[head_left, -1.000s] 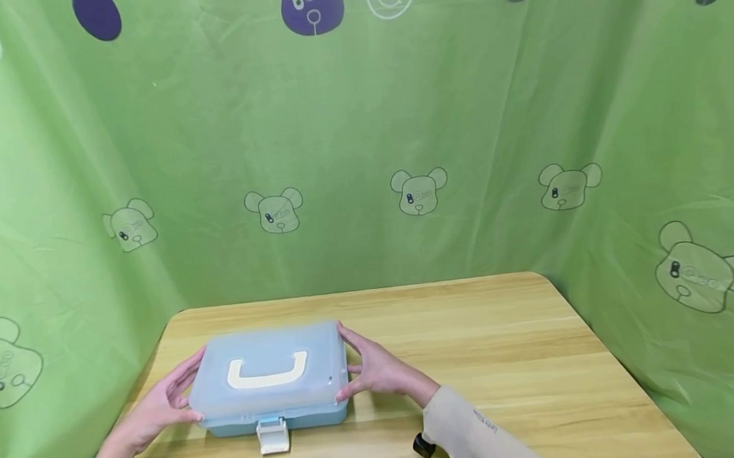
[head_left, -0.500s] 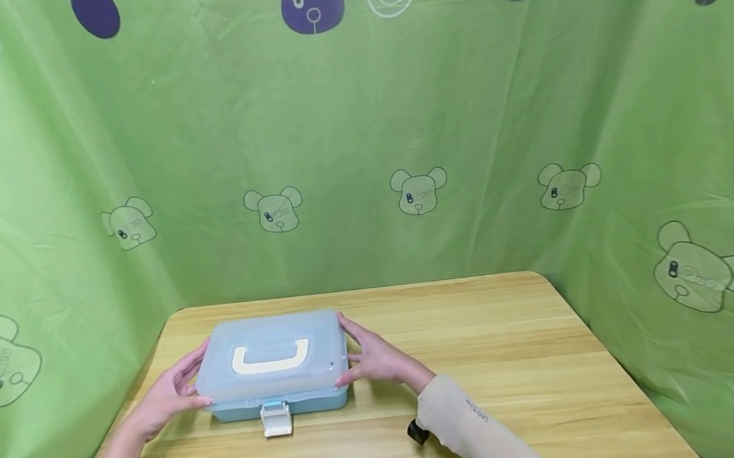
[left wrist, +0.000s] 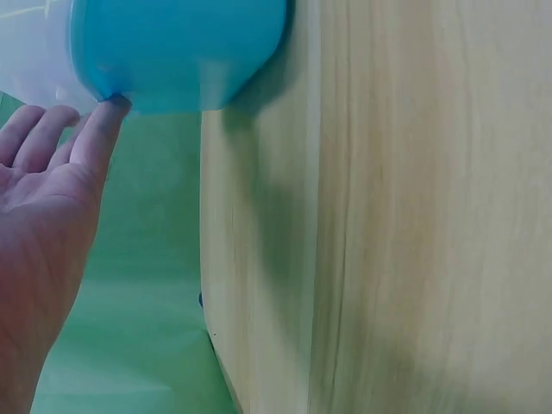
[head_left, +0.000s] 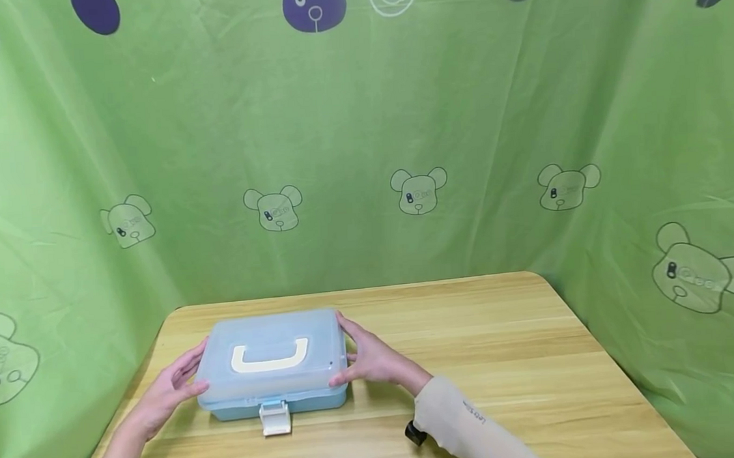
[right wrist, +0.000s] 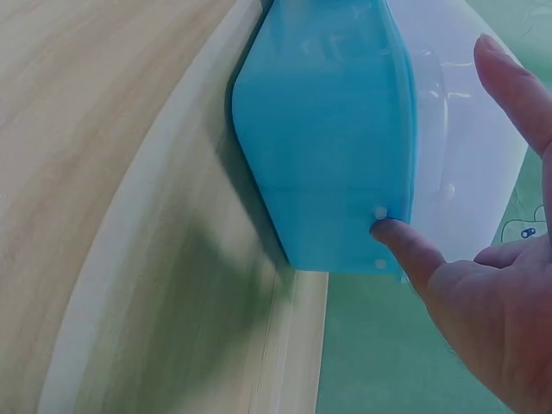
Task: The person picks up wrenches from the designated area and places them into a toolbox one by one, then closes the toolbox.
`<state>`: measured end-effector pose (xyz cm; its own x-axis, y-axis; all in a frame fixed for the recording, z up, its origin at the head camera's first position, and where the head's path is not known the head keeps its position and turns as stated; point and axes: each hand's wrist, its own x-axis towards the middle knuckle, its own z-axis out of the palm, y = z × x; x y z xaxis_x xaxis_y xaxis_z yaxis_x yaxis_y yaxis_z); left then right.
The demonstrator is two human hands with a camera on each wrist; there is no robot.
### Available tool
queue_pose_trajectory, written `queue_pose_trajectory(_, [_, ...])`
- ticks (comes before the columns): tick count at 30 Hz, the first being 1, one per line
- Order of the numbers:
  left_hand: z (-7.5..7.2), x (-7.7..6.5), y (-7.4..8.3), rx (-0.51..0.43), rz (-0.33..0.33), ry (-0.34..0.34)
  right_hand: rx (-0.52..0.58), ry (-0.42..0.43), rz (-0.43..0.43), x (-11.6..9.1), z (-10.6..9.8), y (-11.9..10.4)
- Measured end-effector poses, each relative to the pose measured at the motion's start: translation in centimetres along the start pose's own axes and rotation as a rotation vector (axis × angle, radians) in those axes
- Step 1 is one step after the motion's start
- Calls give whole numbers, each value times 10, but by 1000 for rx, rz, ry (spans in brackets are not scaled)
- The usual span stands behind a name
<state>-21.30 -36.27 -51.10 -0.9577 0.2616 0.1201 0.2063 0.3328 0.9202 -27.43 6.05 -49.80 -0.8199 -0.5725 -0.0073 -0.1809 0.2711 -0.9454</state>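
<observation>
A blue plastic storage box (head_left: 276, 405) with a cloudy translucent lid (head_left: 264, 343) sits on the left part of the table. Its white handle (head_left: 271, 357) lies flat on the lid, and the white front latch (head_left: 275, 419) sticks out, swung down. At the left end is my left hand (head_left: 168, 395), thumb by the lid's front corner and other fingers along the side; one fingertip meets the rim in the left wrist view. My right hand (head_left: 375, 355) spreads over the right end, thumb toward the front. In the right wrist view, its little finger (right wrist: 405, 246) touches the box's end wall.
The wooden table (head_left: 483, 360) extends to the right of the box. A green curtain (head_left: 356, 257) printed with bear heads surrounds its back and sides. A small black object (head_left: 415, 433) shows under the right sleeve (head_left: 455, 416).
Both hands moved the box slightly back on the table during the first half second. Since then the box has stayed nearly still, while both thumbs have shifted slightly against the lid.
</observation>
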Motion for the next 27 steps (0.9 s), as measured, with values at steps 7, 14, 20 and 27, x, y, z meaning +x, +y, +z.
queue_pose_trajectory(7, [3,5,0,-10,32,-15,-14,0,13,5,-4,3])
queue_pose_trajectory(14, [3,15,1,53,44,-1,-1,-8,-6,19,-11,6])
queue_pose_trajectory(20, [4,17,9,69,38,11,31,-21,-6,29,-14,7])
queue_pose_trajectory(27, [19,30,23,357,179,91,42,-23,9,33,-17,11])
